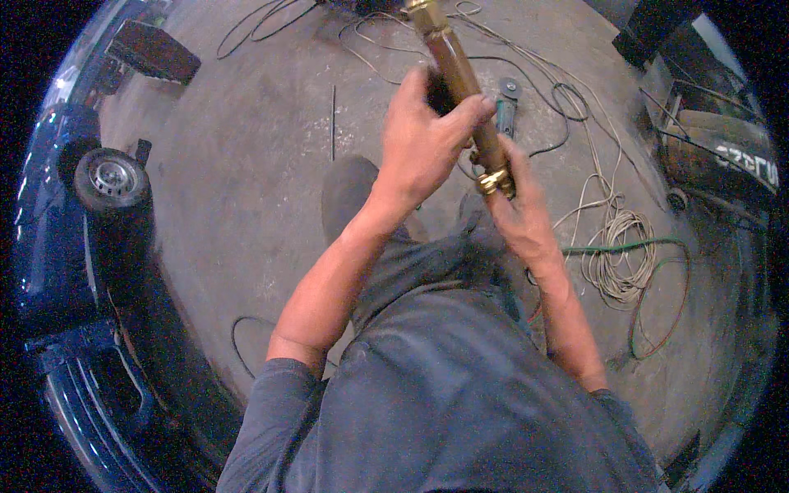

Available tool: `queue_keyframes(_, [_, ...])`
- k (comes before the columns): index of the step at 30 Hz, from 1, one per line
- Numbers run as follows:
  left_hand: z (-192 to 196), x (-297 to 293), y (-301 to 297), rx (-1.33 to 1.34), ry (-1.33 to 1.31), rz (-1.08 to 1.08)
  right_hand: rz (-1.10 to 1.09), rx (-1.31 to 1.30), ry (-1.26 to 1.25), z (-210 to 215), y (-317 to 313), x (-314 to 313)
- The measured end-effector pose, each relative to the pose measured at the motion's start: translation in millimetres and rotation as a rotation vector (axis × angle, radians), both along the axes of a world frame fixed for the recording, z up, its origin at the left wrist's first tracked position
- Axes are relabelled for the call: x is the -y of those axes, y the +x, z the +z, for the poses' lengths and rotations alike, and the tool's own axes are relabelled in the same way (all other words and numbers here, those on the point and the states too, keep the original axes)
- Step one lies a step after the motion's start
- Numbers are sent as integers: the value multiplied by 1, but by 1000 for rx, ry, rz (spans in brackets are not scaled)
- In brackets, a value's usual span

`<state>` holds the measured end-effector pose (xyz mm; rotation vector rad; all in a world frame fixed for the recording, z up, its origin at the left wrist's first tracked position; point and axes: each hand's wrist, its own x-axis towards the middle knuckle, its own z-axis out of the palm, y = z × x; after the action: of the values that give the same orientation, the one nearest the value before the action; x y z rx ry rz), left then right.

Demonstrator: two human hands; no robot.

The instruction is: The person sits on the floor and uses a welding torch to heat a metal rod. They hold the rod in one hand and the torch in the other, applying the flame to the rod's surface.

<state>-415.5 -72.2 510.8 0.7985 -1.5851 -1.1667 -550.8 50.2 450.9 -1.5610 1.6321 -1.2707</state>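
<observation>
I get a dim, grainy feed with black corners. Fisheye bends the blue car [51, 267] along the rim, white glints streaking its paint; shadow darkens the floor [177, 349] beside it. The right hand [523, 209] looks softly blurred.

The upper edge cuts off the far end of the brass-coloured tube [465, 78], and most fingers of the left grip [421, 148] are hidden from view. The right grip [526, 215] is blurred, and the lower part of the grinder [506, 115] disappears behind it. The dark rim crops the blue car [53, 259].
</observation>
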Motion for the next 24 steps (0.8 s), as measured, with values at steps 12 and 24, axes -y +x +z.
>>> queue_keyframes(12, [-253,82,-10,1014,419,-90,-316,458,304,-4,-77,-86])
queue_keyframes(24, [-476,50,-2,1220,1068,409,-280,784,694,-36,-73,-110])
